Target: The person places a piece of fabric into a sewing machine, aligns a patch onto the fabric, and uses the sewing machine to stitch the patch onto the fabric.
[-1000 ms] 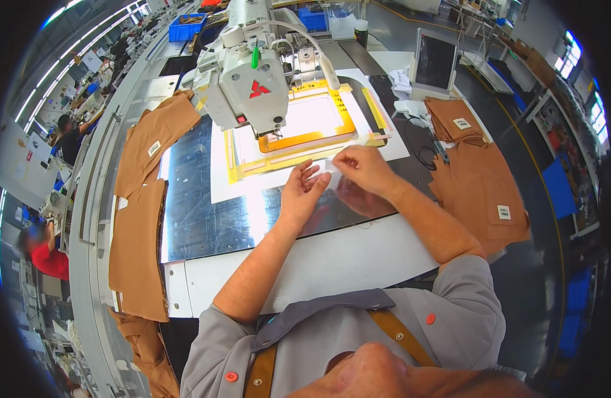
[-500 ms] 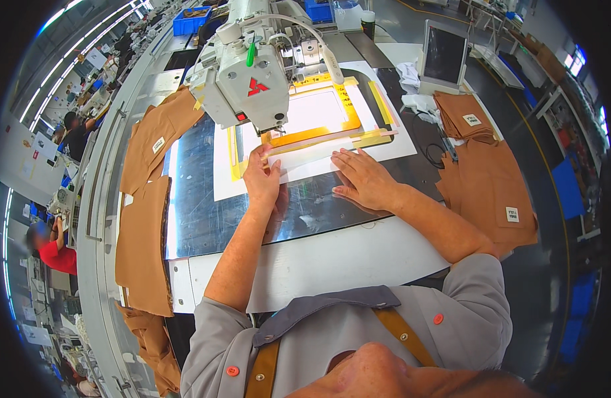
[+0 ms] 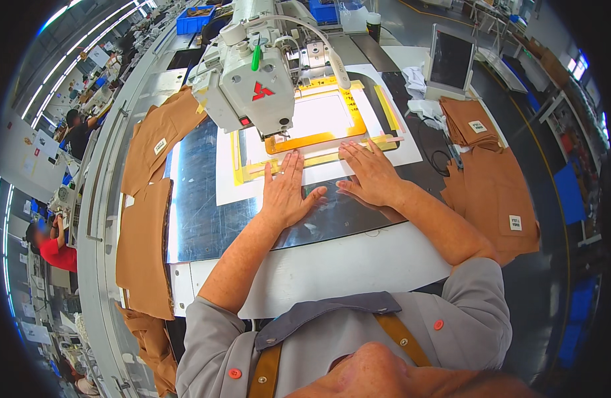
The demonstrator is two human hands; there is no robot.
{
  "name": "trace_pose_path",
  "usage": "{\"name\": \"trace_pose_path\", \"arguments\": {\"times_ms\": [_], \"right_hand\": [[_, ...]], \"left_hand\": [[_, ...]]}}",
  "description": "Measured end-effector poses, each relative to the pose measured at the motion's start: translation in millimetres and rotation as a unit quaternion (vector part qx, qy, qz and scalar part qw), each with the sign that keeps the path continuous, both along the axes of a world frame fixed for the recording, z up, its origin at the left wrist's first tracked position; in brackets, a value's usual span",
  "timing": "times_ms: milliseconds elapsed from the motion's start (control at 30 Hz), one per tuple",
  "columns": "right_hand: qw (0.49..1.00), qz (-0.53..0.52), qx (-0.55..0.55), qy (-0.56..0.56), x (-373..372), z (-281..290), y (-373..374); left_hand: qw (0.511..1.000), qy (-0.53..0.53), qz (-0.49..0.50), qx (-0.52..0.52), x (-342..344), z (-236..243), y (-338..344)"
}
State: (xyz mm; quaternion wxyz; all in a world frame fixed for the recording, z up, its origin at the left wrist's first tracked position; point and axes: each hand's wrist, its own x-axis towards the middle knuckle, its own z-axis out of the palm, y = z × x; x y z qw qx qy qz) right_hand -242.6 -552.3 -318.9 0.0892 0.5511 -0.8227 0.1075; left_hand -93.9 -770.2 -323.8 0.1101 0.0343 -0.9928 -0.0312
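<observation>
My left hand lies flat, fingers spread, on the white sheet and the near yellow edge of a sewing template. My right hand lies flat beside it, fingertips on the same yellow edge. Neither hand holds anything. The template is a yellow and orange frame around a white panel, resting on a shiny metal machine bed. The white head of an automatic sewing machine hangs over the template's far left part and hides it there.
Brown fabric pieces are stacked at the left and at the right, some with small white labels. A dark screen stands at the back right. Other people work at the far left.
My left hand has come back from under the machine head to the near edge of the template. Both hands now lie flat side by side on it, where earlier they handled a small clear piece.
</observation>
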Motion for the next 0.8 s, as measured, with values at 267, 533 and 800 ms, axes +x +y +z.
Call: {"name": "trace_pose_path", "arguments": {"times_ms": [267,533,800], "right_hand": [[0.997,-0.053,0.047,-0.030,-14,4,-15],[0.997,-0.045,0.036,-0.053,-16,6,-20],[0.997,-0.048,0.027,-0.060,-14,10,-19]], "left_hand": [[0.998,-0.034,0.029,0.050,-29,7,-11],[0.999,-0.004,0.021,0.050,-34,4,-23],[0.998,-0.021,0.000,0.066,-27,12,-19]]}}
